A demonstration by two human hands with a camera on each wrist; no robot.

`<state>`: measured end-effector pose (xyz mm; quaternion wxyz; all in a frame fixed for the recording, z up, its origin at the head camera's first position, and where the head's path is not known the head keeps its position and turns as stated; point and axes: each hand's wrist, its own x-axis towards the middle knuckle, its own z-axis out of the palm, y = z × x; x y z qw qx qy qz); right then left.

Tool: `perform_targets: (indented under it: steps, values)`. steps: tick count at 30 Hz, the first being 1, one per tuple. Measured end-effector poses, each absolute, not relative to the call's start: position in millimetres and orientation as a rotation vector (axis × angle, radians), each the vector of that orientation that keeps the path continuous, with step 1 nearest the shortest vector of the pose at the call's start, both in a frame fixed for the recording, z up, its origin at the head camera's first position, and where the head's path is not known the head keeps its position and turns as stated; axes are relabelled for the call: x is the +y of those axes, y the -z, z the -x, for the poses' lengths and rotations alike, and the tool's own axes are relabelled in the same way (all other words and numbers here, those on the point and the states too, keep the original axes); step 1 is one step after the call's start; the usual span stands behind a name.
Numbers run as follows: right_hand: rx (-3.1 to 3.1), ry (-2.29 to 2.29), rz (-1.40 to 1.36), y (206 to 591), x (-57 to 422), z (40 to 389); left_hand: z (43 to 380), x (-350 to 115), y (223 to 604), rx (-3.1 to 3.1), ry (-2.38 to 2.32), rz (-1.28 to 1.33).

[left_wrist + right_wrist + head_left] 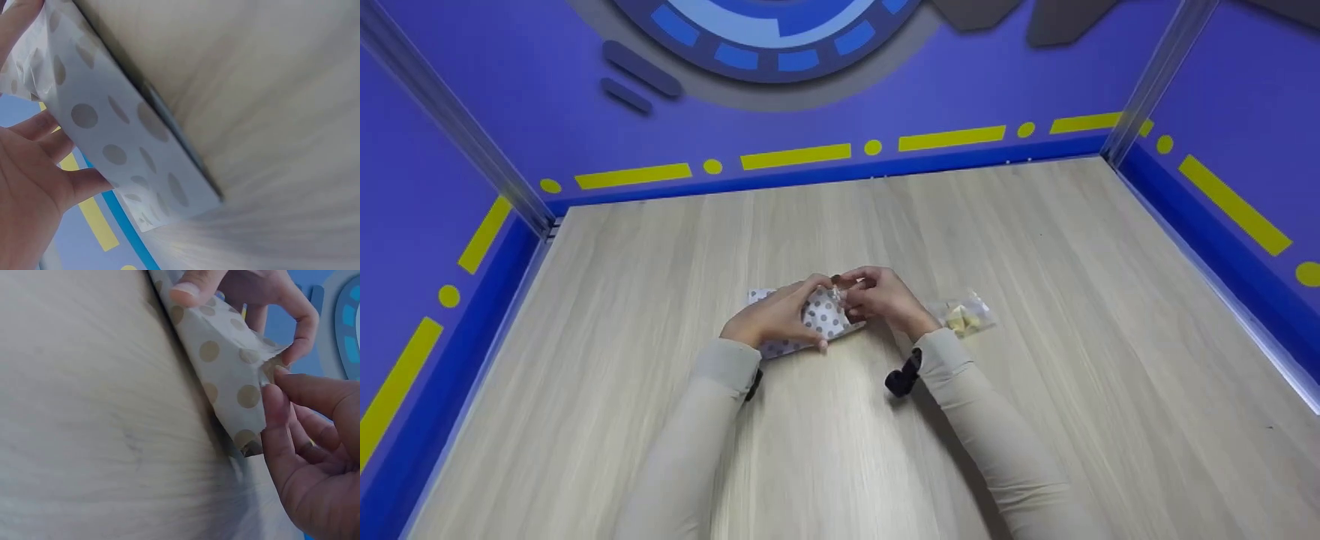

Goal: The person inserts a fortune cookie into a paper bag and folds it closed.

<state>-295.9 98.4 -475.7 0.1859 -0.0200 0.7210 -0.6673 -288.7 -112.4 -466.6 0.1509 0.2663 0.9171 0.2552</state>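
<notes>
A white paper bag (826, 315) with grey-brown polka dots lies on the table in front of the person. My left hand (778, 313) grips it from the left, thumb on the near side and fingers along the far side. At the bag's right end, my right hand (885, 295) pinches the ragged paper edge between thumb and forefinger. The right wrist view shows this end of the bag (230, 382) creased and partly spread. Its contents are hidden. In the left wrist view, the bag's other end (115, 154) is flat and straight-edged.
A small clear plastic bag (966, 318) with yellowish pieces lies just right of the right hand. The pale wood table (840, 450) is bounded by blue-purple panels (810, 120) at the back and both sides. A black wrist device (901, 381) hangs by the right cuff.
</notes>
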Motion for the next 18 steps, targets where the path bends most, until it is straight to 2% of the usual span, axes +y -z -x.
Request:
perform_targets:
  steps: [18]
  values:
    - [1.898,1.811,0.055,470.3,95.2,293.3,286.3,-111.4,466.6,2.649,-0.733,-0.710]
